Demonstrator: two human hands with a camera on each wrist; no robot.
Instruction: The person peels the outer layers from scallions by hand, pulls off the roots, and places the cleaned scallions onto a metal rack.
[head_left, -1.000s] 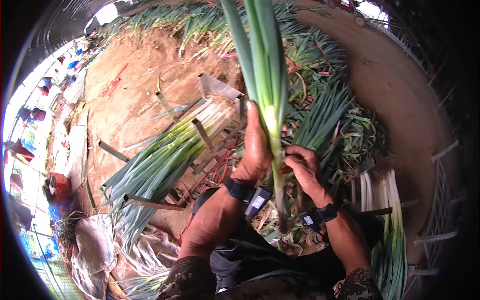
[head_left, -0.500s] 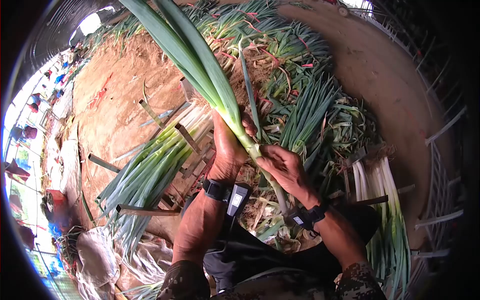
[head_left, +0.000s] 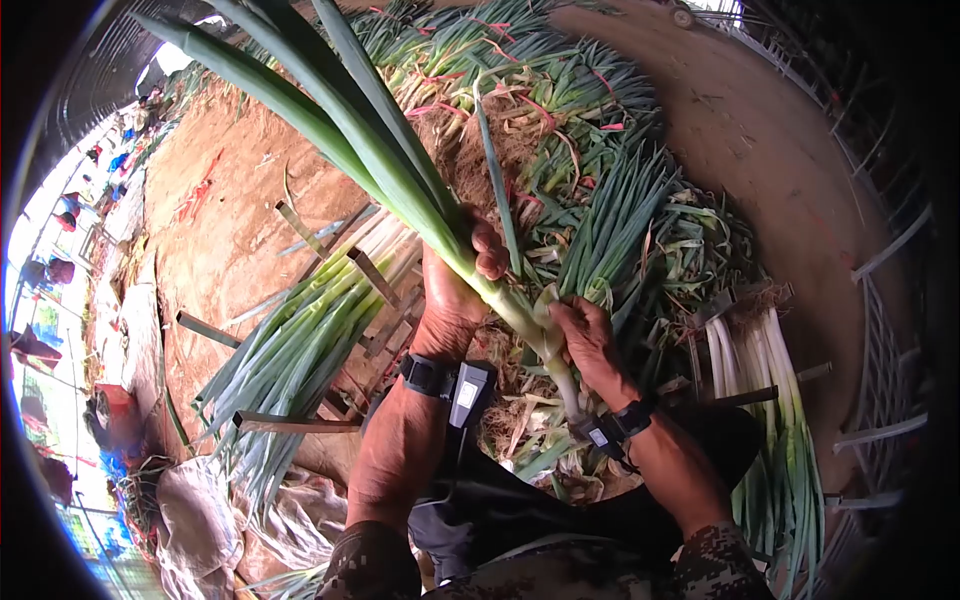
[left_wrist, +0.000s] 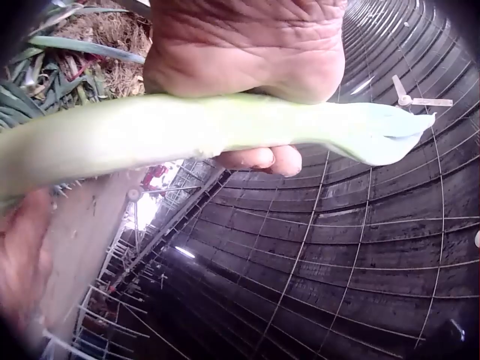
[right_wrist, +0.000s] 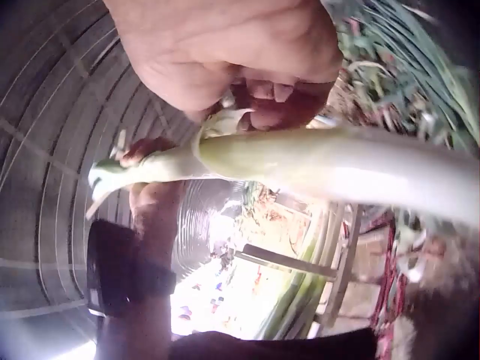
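A long green onion (head_left: 522,320) slants across the head view, its dark leaves at the upper left and pale root end toward the lap. My left hand (head_left: 452,295) grips it where the leaves fan out; in the left wrist view, fingertips (left_wrist: 281,160) show under the stalk. Lower down, the right hand (head_left: 592,345) pinches a loose flap of outer skin (right_wrist: 225,122) that stands away from the stalk. Below that flap the shaft looks smooth and pale in the right wrist view. The root end lies partly behind the right wrist's camera.
Green onions (head_left: 320,290) lie on a metal rack (head_left: 295,423) at the left, and another bunch (head_left: 775,380) rests at the right. Ahead are a leafy heap (head_left: 620,230) and tied bundles (head_left: 560,70). Scraps of peel (head_left: 540,440) cover the ground between the legs.
The green onion has tilted from near upright, its leaves swinging left. Both hands moved left with it, then the right hand drew slightly right and down, pulling a skin flap outward.
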